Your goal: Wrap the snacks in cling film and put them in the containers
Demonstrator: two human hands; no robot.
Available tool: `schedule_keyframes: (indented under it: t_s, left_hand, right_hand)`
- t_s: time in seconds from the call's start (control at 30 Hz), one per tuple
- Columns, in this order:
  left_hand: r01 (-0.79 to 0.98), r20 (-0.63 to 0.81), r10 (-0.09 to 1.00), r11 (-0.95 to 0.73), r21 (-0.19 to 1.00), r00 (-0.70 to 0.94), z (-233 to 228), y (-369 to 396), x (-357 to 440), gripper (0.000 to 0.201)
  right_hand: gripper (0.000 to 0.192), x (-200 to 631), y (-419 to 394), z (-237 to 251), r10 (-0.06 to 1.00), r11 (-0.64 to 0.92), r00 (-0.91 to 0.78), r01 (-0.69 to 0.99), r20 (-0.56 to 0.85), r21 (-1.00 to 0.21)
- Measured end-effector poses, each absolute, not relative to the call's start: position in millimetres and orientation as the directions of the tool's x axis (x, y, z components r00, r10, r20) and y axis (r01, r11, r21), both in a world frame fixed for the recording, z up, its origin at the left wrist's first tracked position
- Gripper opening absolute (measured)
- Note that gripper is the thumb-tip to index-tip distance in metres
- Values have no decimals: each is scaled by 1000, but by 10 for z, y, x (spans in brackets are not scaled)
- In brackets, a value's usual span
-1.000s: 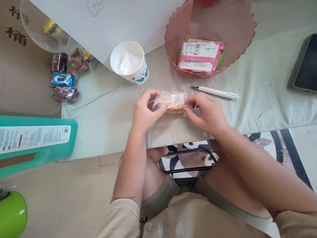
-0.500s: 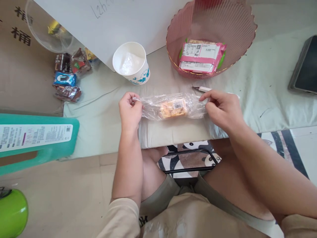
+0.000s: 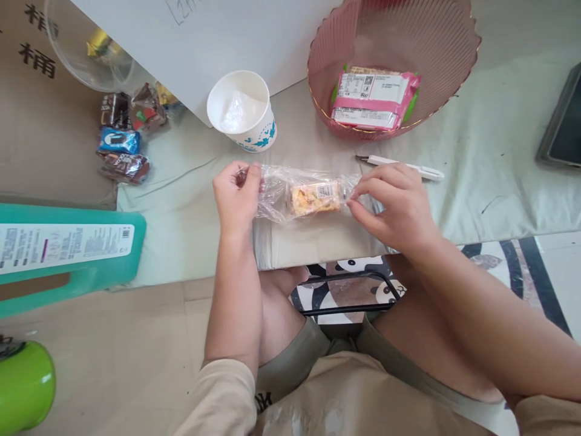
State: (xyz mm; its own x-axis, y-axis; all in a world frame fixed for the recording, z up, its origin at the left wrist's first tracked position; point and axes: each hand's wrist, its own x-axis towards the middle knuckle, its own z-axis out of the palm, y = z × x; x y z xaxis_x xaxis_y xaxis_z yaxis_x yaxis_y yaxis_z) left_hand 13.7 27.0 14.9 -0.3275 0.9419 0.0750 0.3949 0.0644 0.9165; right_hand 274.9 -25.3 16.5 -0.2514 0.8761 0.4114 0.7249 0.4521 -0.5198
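Clear wrapper around a snack bar is pinched at each end by left hand and right hand; uneven pulling could tear it and drop the bar.

Dark tablet cropped at right edge

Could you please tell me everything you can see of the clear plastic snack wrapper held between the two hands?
The clear plastic snack wrapper is thin, crinkled and see-through, stretched sideways just above the pale cloth-covered table. Inside sits a golden, rectangular snack bar with a small white barcode label. The left hand pinches its left end, the right hand its right end.
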Motion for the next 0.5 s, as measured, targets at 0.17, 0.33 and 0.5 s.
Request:
schedule_keyframes:
  t_s: [0.17,0.33,0.5]
  left_hand:
    - [329,-55,905,209,921,-422,214,291,130,32]
    - [349,-103,877,291,891,-469,209,314,52,29]
    - [439,-59,913,251,863,-405,71,346,-113,33]
  right_hand:
    - [13,2810,-306,277,793,609,-393,521,465,-598]
    - [15,2899,-336,287,630,702,-706,338,324,-627]
    - [20,2863,-363,327,565,625,-825,426,3,-654]
